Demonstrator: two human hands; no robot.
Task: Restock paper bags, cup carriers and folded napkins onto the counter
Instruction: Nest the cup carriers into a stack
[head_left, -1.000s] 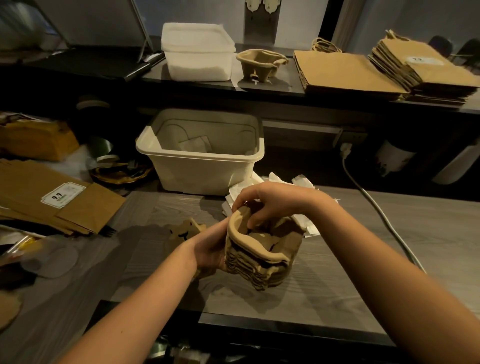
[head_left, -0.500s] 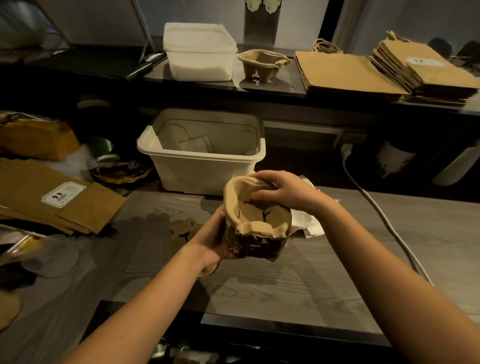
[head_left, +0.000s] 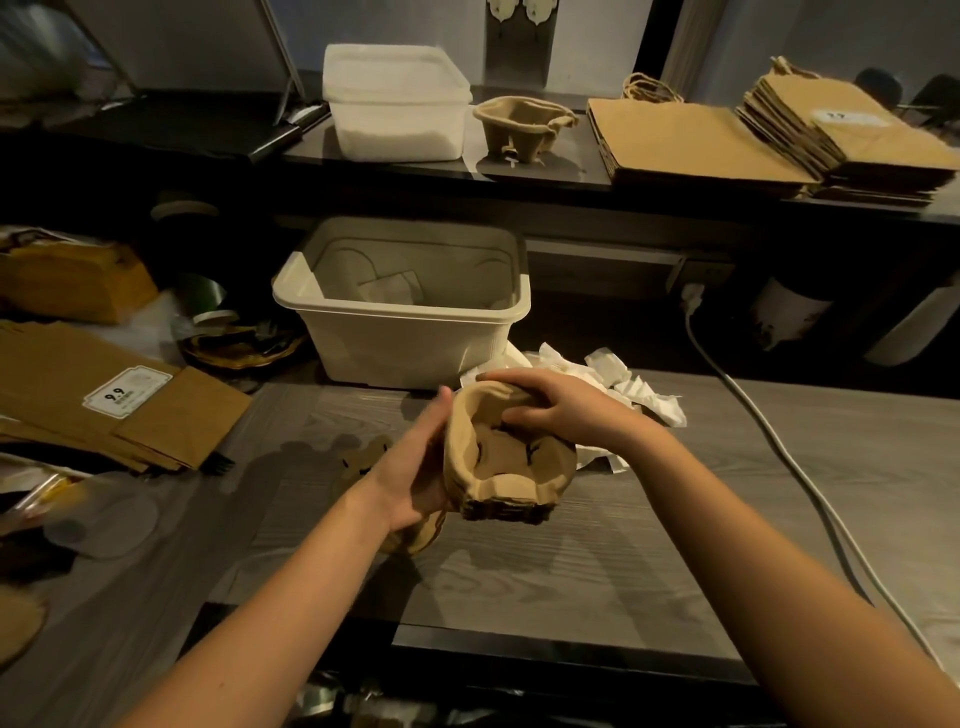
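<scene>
While your left hand (head_left: 415, 462) presses flat on the cup carrier stack (head_left: 511, 467) and your right hand (head_left: 561, 410) pinches its rim above the table (head_left: 675, 519), you're mid-restock. Next it probably needs a steady lift onto the counter (head_left: 571, 176).

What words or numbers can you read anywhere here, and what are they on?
"9.9": on the white label on the brown paper bag at the left.
Small print under that number: too small to read.
Far label on the bag stack on the back counter: too blurred to read.
No other text can be read.
</scene>
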